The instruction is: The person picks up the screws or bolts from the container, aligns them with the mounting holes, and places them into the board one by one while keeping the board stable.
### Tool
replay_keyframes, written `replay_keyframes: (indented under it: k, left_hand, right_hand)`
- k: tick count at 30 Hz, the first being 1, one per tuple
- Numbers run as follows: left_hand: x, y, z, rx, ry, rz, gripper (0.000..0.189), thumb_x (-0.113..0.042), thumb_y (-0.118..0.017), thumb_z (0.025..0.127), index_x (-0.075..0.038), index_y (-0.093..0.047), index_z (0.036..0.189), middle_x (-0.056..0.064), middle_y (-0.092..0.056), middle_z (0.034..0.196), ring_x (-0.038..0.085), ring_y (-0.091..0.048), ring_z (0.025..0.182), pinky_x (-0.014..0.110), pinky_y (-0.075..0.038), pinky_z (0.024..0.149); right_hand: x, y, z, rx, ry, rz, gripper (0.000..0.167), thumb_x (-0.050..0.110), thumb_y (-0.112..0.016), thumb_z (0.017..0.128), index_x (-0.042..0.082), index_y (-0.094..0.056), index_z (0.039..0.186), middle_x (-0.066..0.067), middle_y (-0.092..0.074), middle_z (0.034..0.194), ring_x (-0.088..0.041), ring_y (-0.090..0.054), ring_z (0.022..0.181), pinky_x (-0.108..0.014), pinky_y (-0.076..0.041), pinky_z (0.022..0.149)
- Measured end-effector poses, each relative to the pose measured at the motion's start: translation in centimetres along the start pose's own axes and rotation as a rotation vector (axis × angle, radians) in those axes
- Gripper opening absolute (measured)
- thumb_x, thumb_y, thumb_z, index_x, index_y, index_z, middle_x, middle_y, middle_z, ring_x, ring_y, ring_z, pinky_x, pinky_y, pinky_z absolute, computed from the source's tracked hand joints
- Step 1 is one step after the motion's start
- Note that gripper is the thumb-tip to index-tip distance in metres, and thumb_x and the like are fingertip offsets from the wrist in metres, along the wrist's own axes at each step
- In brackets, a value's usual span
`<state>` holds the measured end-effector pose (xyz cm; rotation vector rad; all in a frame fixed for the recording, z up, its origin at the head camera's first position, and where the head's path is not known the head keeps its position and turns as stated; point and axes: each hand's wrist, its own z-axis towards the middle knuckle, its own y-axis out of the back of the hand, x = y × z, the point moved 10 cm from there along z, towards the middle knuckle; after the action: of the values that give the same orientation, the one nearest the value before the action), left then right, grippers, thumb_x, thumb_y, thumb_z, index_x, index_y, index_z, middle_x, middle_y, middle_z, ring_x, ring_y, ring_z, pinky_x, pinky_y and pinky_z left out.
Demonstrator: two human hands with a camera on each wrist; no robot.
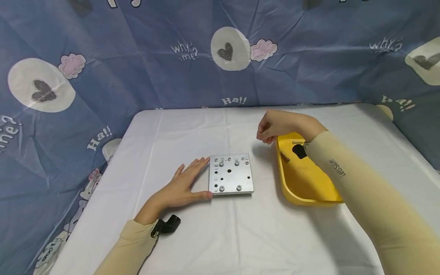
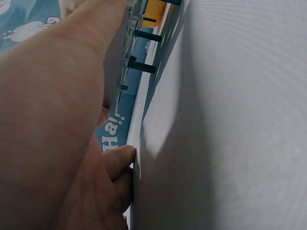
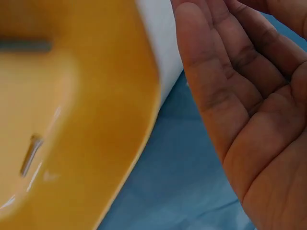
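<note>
A square silver metal plate with holes and several socket-head screws lies on the white cloth. Threaded screw shanks stick out from its underside in the left wrist view. My left hand lies flat at the plate's left side, thumb and fingertips at its edge. Beyond the left rim of a yellow bin hovers my right hand, fingers bent and thumb brought toward the index finger. Whether anything sits between those fingertips I cannot tell. Inside the bin, a screw shows in the right wrist view.
White cloth covers the table. A blue printed curtain hangs behind it and along the left side. The right sleeve passes over the bin and hides part of it. Black wrist cameras are worn on both arms.
</note>
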<state>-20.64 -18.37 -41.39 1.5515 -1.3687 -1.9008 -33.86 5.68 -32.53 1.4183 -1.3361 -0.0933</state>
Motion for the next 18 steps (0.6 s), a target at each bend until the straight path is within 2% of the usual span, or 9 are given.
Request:
replay_keyframes:
  k: [9,18]
  left_hand:
    - [0.1,0.0,0.0,-0.026,-0.016,-0.011,0.112,-0.065,-0.080,0.087,-0.027,-0.021,0.174,0.014,-0.025,0.179,0.042,-0.019,0.167,0.073,-0.001,0.132]
    - [0.1,-0.2,0.1,-0.006,0.002,0.000,0.110,-0.062,-0.080,0.089,-0.027,-0.019,0.174,0.012,-0.023,0.180,0.040,-0.017,0.168,0.071,0.000,0.133]
  right_hand:
    - [-3.9,1.3,-2.1,-0.021,-0.040,0.035,0.020,0.015,-0.070,0.105,-0.004,-0.075,0.108,-0.004,-0.076,0.086,-0.015,-0.072,0.077,-0.030,-0.066,0.078]
    - [-7.4,1.9,-4.0,-0.024,-0.138,0.025,0.026,0.016,-0.068,0.107,-0.008,-0.074,0.113,-0.014,-0.080,0.096,-0.021,-0.078,0.085,-0.037,-0.068,0.084]
